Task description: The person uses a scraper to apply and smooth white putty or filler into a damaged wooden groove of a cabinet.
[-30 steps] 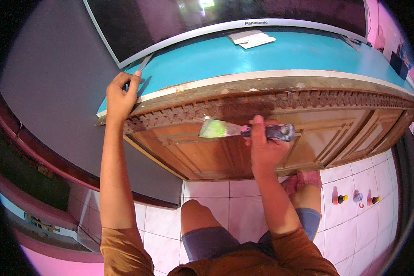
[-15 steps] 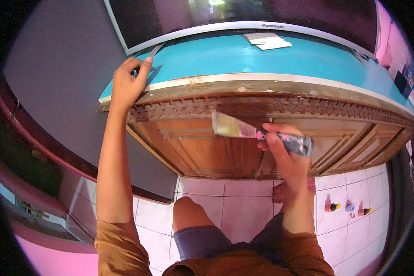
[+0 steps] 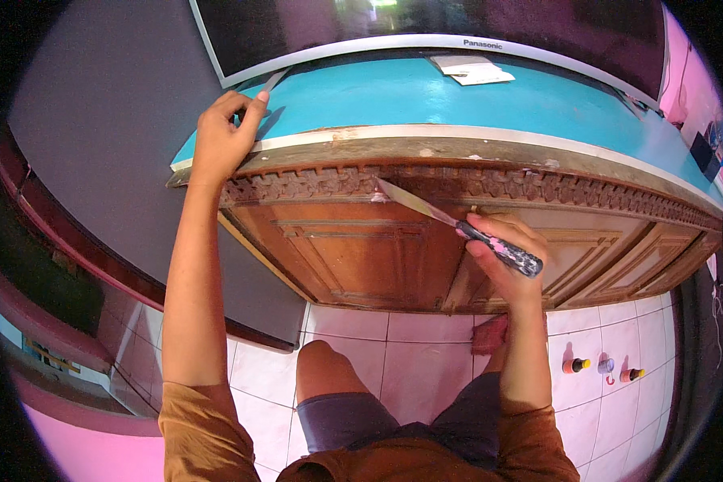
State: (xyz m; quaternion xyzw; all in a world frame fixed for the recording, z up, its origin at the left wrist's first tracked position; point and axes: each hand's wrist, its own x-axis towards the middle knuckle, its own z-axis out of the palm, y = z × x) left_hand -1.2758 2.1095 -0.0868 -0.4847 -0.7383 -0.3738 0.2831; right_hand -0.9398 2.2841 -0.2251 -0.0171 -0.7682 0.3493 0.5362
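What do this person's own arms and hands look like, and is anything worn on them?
The left hand and right hand are ungloved, with no watch or bracelet visible. The forearms are uncovered too, up to loose, creased brown sleeves ending near the elbows.

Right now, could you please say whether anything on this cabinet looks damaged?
Yes: a brown, worn-looking patch spoils the white edge strip left of its middle, pale spots dot the wooden edge below, and a whitish mark interrupts the dark carved trim near the scraper blade.
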